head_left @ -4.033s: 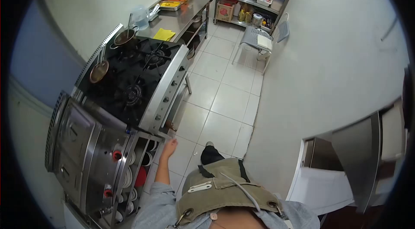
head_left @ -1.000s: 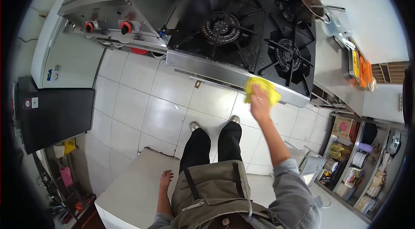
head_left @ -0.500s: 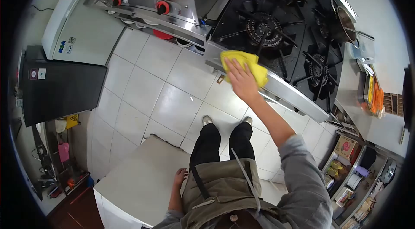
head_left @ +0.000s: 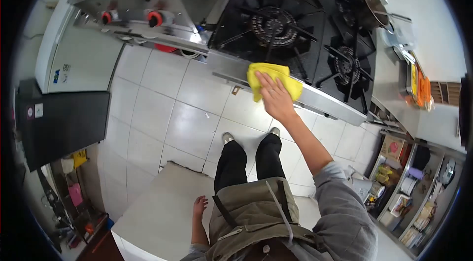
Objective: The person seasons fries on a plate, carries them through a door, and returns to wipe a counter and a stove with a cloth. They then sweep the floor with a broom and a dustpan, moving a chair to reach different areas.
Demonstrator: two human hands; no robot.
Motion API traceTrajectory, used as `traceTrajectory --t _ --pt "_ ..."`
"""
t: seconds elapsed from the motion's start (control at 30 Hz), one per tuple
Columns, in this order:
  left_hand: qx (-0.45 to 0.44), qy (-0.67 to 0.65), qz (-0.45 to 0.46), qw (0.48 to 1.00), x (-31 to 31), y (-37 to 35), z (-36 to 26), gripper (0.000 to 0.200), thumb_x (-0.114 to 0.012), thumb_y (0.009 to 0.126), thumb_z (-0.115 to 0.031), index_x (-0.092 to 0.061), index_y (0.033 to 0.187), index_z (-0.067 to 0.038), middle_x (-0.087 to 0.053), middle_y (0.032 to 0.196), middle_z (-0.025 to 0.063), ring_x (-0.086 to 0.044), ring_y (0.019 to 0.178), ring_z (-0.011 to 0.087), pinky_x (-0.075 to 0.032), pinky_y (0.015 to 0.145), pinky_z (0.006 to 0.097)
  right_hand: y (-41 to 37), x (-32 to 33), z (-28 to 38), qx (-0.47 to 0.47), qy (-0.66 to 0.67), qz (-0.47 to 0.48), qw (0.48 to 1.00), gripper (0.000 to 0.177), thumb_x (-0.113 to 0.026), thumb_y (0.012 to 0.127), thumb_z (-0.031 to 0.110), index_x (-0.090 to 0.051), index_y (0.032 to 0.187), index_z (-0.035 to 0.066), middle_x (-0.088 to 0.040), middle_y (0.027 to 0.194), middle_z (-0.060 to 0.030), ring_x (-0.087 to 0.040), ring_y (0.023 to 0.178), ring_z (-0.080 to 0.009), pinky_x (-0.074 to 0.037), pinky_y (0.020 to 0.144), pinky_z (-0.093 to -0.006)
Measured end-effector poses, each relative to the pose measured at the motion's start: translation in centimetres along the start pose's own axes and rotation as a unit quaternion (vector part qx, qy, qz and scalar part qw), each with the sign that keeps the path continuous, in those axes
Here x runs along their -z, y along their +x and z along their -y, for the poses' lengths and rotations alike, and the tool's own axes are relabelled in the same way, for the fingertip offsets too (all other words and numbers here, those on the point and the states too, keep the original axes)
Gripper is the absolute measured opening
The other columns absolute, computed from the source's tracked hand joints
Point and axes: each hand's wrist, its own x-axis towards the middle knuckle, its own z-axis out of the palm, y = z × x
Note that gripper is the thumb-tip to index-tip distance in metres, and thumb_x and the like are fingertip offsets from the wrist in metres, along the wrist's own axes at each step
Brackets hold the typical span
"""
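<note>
My right hand (head_left: 277,97) presses a yellow cloth (head_left: 270,70) against the steel front edge (head_left: 231,66) of the black gas stove (head_left: 315,59). Its fingers lie over the cloth, which drapes a little past the edge. Just behind the cloth are the burners with their black grates. At my left side hangs my left hand (head_left: 200,205), holding nothing, its fingers loosely apart, beside a pale countertop (head_left: 157,197).
A steel appliance with red knobs (head_left: 155,18) adjoins the stove. Pots (head_left: 372,7) stand on the far burners. To the right are a counter with orange items (head_left: 423,91) and stocked shelves (head_left: 404,187). A dark cabinet (head_left: 66,125) stands left.
My right hand has slid the yellow cloth rightward along the stove's front edge. The camera view has shifted, and my left hand still hangs at my side.
</note>
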Motion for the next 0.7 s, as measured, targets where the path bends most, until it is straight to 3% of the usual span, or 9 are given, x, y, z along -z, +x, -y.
traceTrajectory --t 0.13,0.2,0.47,0.53,0.7 --pt "0.005 0.044 0.006 0.999 0.9 0.8 -0.7 0.029 -0.047 0.087 -0.026 -0.053 0.110 -0.010 -0.059 0.094 0.0045 -0.057 0.080 0.0145 -0.042 0.065 0.0281 -7.6 1.5 -4.1 -0.081 -0.026 -0.038 0.996 0.008 -0.050 0.074 0.007 -0.050 0.082 0.008 -0.039 0.135 -0.0044 -0.042 0.120 -0.0211 -0.035 0.096 -0.0414" --pt "0.024 0.093 0.014 0.995 1.3 1.9 -1.3 0.035 -0.046 0.085 -0.030 -0.050 0.114 -0.011 -0.058 0.100 0.0072 -0.056 0.091 0.0190 -0.041 0.077 0.0365 -10.9 1.7 -5.9 -0.110 -0.043 -0.048 0.992 0.006 -0.051 0.074 0.008 -0.050 0.079 0.009 -0.042 0.133 -0.0041 -0.044 0.118 -0.0207 -0.036 0.095 -0.0415" --pt "-0.032 0.199 0.014 0.979 -2.1 2.2 -9.8 0.031 -0.045 0.087 -0.026 -0.051 0.113 -0.011 -0.059 0.098 0.0058 -0.057 0.086 0.0170 -0.043 0.072 0.0335 -21.5 3.9 -12.9 -0.194 -0.080 -0.081 0.974 0.010 -0.055 0.067 0.005 -0.048 0.074 0.008 -0.045 0.129 -0.0090 -0.046 0.115 -0.0255 -0.037 0.092 -0.0430" --pt "-0.034 0.209 0.011 0.977 -3.2 2.4 -11.4 0.029 -0.046 0.087 -0.025 -0.053 0.111 -0.009 -0.060 0.091 0.0043 -0.056 0.081 0.0141 -0.042 0.066 0.0273 -23.3 3.7 -14.3 -0.151 -0.082 -0.094 0.981 0.010 -0.054 0.067 0.005 -0.046 0.073 0.008 -0.045 0.129 -0.0084 -0.047 0.114 -0.0245 -0.038 0.091 -0.0425" --pt "-0.049 0.250 0.013 0.967 -6.0 1.5 -13.9 0.029 -0.045 0.089 -0.025 -0.052 0.112 -0.009 -0.060 0.092 0.0050 -0.056 0.080 0.0143 -0.042 0.065 0.0276 -28.2 3.8 -17.1 -0.161 -0.115 -0.125 0.972 0.013 -0.057 0.068 0.012 -0.044 0.072 0.012 -0.048 0.125 -0.0051 -0.049 0.110 -0.0221 -0.036 0.093 -0.0406"
